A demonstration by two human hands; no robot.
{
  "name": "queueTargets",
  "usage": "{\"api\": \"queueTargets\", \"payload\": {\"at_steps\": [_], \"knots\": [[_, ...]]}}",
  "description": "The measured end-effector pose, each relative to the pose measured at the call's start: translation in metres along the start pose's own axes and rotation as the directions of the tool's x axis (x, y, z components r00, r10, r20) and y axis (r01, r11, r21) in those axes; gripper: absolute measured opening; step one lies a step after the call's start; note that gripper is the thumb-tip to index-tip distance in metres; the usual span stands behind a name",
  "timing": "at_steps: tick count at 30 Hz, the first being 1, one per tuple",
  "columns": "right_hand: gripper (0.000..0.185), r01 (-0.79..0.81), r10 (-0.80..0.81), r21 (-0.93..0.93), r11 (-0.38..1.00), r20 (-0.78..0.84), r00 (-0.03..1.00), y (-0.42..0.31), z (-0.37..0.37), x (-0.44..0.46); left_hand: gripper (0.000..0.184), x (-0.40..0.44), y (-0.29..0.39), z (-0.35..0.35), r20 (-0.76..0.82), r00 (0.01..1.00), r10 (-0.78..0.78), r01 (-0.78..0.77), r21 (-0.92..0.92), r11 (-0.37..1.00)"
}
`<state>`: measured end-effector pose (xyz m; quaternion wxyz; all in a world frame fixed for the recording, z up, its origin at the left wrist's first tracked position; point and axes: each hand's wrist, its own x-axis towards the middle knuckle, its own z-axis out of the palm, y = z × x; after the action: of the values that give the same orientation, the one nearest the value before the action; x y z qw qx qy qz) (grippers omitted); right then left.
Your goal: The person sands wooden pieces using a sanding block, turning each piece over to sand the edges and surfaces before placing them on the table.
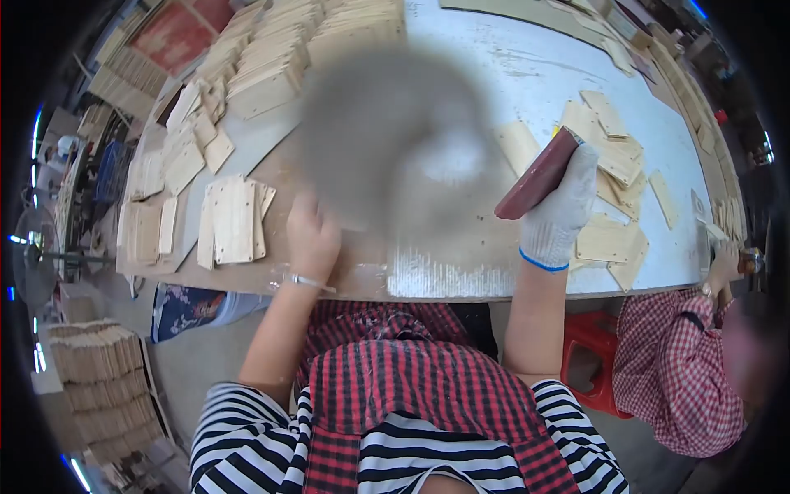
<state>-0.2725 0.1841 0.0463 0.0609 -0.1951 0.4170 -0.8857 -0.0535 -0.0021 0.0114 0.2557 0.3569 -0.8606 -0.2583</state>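
Note:
My right hand [561,193], in a white knitted glove with a blue cuff, is closed around a dark red sanding block [539,174] held tilted above the table. Bare, with a band at the wrist, my left hand [313,239] is at the table's near edge. A large blurred patch over the middle of the view hides its fingertips and whatever may be there. Just left of that hand stands a small group of thin wooden plates [234,221] with drilled holes. Loose wooden plates [605,239] lie overlapping to the right of the gloved hand.
Long rows of wooden plates [267,78] fill the table's far left. More plates [183,165] lie along the left edge. A co-worker in a checked top [679,370] sits at the right, beside a red stool [591,362]. Stacked wood [103,383] stands on the floor at left.

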Motion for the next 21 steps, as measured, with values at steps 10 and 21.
{"api": "queueTargets", "payload": {"at_steps": [10,21], "knots": [[0.028,-0.066,0.08,-0.121,0.99,0.115,0.99,0.032,0.042,-0.015,0.021,-0.022,-0.008,-0.014,0.196,0.956,0.219,-0.251,0.156,0.955],[0.025,0.48,0.584,-0.845,0.238,0.519,0.624,0.048,0.126,-0.069,0.032,-0.036,-0.029,-0.029,-0.006,0.949,0.316,-0.315,0.052,0.948]]}}
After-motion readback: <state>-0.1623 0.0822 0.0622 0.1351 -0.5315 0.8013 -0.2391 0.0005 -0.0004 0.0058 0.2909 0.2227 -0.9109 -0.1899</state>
